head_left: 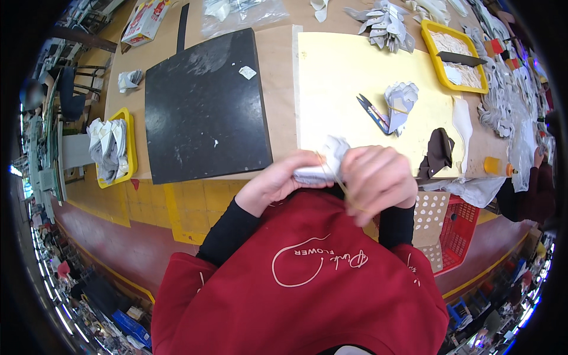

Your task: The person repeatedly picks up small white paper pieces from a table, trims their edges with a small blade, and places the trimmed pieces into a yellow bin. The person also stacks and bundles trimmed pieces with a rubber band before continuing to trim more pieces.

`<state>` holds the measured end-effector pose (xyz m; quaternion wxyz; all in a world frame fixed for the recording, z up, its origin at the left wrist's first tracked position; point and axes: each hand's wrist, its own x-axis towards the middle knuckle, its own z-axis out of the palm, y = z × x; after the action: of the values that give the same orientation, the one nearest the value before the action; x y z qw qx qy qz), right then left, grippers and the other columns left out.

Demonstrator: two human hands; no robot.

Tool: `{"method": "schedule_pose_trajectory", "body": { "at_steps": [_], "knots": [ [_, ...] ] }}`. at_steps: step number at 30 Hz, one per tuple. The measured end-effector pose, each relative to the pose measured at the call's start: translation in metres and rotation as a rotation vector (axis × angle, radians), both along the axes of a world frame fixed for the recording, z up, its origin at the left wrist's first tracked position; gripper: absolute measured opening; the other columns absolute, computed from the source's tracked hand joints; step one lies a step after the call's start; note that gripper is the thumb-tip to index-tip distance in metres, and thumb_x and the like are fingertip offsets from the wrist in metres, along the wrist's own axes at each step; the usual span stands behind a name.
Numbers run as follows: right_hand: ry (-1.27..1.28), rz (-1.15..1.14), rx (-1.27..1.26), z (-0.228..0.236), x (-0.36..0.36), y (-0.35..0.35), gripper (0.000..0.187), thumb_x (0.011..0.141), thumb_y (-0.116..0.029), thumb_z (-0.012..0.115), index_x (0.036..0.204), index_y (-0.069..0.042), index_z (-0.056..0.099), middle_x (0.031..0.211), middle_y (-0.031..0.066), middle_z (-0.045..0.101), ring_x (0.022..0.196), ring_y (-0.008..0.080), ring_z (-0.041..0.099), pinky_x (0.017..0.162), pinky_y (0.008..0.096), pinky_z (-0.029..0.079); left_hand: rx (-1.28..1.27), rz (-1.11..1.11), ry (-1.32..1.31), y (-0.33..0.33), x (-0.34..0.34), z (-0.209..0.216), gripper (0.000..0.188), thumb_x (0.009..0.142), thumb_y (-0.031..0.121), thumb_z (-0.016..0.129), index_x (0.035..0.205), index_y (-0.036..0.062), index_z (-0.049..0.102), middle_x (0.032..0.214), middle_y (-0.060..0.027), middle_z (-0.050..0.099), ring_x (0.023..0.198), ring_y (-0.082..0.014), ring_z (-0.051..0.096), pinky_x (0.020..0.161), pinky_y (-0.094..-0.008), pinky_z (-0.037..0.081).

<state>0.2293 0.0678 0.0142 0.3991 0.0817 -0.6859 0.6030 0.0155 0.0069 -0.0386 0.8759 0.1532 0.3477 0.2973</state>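
Note:
Close to my body, at the table's front edge, my left hand (290, 176) is closed around a stack of white and grey cut pieces (316, 173). A thin yellowish rubber band (345, 188) runs from that stack to my right hand (378, 180), whose curled fingers grip it. Motion blurs the right hand, and its fingertips are partly hidden. Beyond it, on a pale yellow sheet (331, 77), lie a banded bundle of grey pieces (402, 100) and thread snips (374, 113) with dark handles.
A black board (204, 112) lies to the left, beside a yellow tray (134, 148) of stacked pieces. At the far right stands a yellow divided tray (435, 56) holding rubber bands. Dark fabric pieces (436, 154) rest near the front edge; a red crate (458, 231) stands below.

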Motion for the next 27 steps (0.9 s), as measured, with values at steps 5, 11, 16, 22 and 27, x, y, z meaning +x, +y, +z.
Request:
{"method": "schedule_pose_trajectory", "body": {
  "at_steps": [5, 11, 16, 22, 27],
  "knots": [
    [0.84, 0.232, -0.942, -0.039, 0.02, -0.01, 0.014, 0.086, -0.017, 0.073, 0.074, -0.011, 0.067, 0.07, 0.0007, 0.067, 0.058, 0.0082, 0.059, 0.063, 0.0249, 0.048, 0.061, 0.274, -0.215, 0.006, -0.011, -0.001, 0.065, 0.086, 0.032, 0.066, 0.133, -0.0081, 0.046, 0.122, -0.0236, 0.06, 0.106, -0.0352, 0.063, 0.093, -0.04, 0.053],
    [1.13, 0.149, -1.87, -0.088, -0.008, -0.017, 0.025, 0.099, -0.02, 0.058, 0.11, 0.002, 0.06, 0.104, 0.014, 0.066, 0.091, 0.0192, 0.066, 0.083, 0.0311, 0.057, 0.286, 0.21, -0.184, 0.012, -0.01, 0.005, 0.072, 0.074, 0.014, 0.071, 0.136, -0.0087, 0.042, 0.127, -0.0144, 0.059, 0.112, -0.0205, 0.061, 0.1, -0.0333, 0.048],
    [0.623, -0.017, -1.511, -0.058, -0.043, -0.032, 0.064, 0.097, -0.031, 0.06, 0.143, 0.007, 0.036, 0.147, 0.0227, 0.041, 0.134, 0.0271, 0.047, 0.108, 0.0363, 0.045, 0.25, 0.022, -0.3, 0.012, -0.025, -0.003, 0.065, 0.073, 0.013, 0.073, 0.129, -0.0097, 0.049, 0.122, -0.0151, 0.062, 0.11, -0.0198, 0.062, 0.096, -0.0307, 0.049],
    [-0.04, -0.1, -0.917, -0.033, -0.036, -0.034, 0.061, 0.077, -0.024, 0.081, 0.126, 0.005, 0.058, 0.118, 0.0138, 0.063, 0.111, 0.0204, 0.06, 0.099, 0.0319, 0.046, 0.148, -0.136, -0.258, 0.012, -0.034, 0.01, 0.057, 0.077, 0.013, 0.072, 0.125, -0.0096, 0.053, 0.114, -0.0142, 0.066, 0.103, -0.0197, 0.065, 0.092, -0.0288, 0.05],
    [-0.339, -0.12, -0.562, -0.027, -0.033, -0.023, 0.016, 0.08, -0.011, 0.073, 0.092, -0.002, 0.068, 0.096, 0.0035, 0.062, 0.092, 0.0142, 0.058, 0.083, 0.0268, 0.043, 0.158, -0.385, -0.016, 0.017, -0.036, 0.017, 0.044, 0.085, 0.014, 0.068, 0.122, -0.0064, 0.057, 0.11, -0.0092, 0.065, 0.1, -0.0137, 0.063, 0.088, -0.0266, 0.048]
  ]
}}
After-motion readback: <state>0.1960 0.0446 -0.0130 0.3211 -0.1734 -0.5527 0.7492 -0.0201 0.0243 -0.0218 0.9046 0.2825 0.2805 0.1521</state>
